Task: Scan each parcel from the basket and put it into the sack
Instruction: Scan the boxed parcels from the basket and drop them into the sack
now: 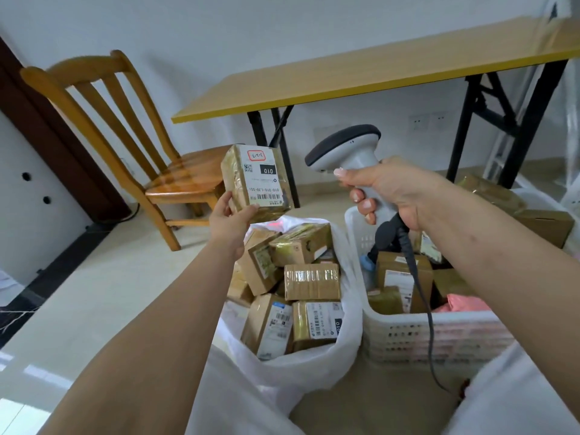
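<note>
- Left hand (228, 218) raised above the far rim of the sack (317, 368), fingers (226, 200) and thumb grasping the lower end of a taped cardboard parcel (255, 183).
- Parcel held upright — long axis roughly vertical, leaning slightly to the left; labelled face turned towards the camera and a little to the right, print upside down, barcode at the lower end.
- Right hand (394, 193) just right of the parcel, fingers clenched round the grip of a grey scanner (346, 153); scanner head tipped left towards the parcel, dark cable (419, 284) trailing down over the basket.
- White sack open on the floor, near centre, packed with more taped boxes (312, 282) lying at mixed angles.
- White perforated basket (436, 334) touching the sack on its right — further boxes and a pink packet (464, 302) inside.
- Wooden chair (125, 146) far left; yellow-topped table (361, 73) far behind.
</note>
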A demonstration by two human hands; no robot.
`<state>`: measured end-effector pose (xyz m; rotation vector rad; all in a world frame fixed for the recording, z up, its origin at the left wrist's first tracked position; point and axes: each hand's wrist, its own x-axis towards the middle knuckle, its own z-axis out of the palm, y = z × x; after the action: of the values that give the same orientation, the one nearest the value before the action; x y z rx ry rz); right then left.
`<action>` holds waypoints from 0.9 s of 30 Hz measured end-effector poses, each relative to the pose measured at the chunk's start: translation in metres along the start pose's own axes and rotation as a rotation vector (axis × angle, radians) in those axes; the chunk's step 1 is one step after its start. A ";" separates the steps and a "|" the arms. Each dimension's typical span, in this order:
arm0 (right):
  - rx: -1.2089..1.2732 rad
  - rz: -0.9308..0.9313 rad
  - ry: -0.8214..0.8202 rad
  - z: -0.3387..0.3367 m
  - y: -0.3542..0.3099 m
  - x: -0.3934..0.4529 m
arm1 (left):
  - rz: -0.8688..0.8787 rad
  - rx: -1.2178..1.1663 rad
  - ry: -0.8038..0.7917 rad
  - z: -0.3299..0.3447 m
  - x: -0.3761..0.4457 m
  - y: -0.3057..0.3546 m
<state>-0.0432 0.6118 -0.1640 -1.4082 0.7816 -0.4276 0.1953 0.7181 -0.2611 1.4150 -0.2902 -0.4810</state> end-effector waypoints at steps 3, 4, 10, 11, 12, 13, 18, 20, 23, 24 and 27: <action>0.003 0.002 -0.007 0.004 0.001 0.000 | 0.002 0.005 0.004 -0.005 0.002 -0.001; 0.005 0.002 -0.009 0.005 0.001 0.000 | 0.003 0.007 0.005 -0.006 0.003 -0.001; 0.042 0.023 -0.013 0.010 0.004 0.005 | -0.005 0.041 0.017 -0.015 0.009 -0.006; 0.041 0.025 -0.013 0.011 0.005 0.005 | -0.008 0.046 0.020 -0.017 0.010 -0.006; 0.037 0.029 -0.013 0.013 0.005 0.006 | -0.008 0.048 0.024 -0.018 0.011 -0.007; 0.033 0.033 -0.015 0.015 0.006 0.006 | -0.010 0.049 0.026 -0.020 0.012 -0.007; 0.026 0.041 -0.047 0.028 0.007 0.010 | -0.023 0.031 0.045 -0.031 0.011 -0.006; 0.037 0.050 -0.067 0.036 0.008 0.013 | -0.033 0.036 0.062 -0.040 0.008 -0.006; 0.053 0.074 -0.094 0.048 0.013 0.020 | -0.064 0.038 0.128 -0.057 0.002 -0.008; 0.055 0.085 -0.101 0.052 0.016 0.023 | -0.080 0.054 0.151 -0.064 0.001 -0.011; 0.079 0.127 -0.137 0.063 0.025 0.031 | -0.234 0.074 0.161 -0.084 -0.006 -0.025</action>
<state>0.0183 0.6384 -0.1967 -1.2923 0.7299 -0.2579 0.2259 0.7921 -0.2975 1.5591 -0.0116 -0.5477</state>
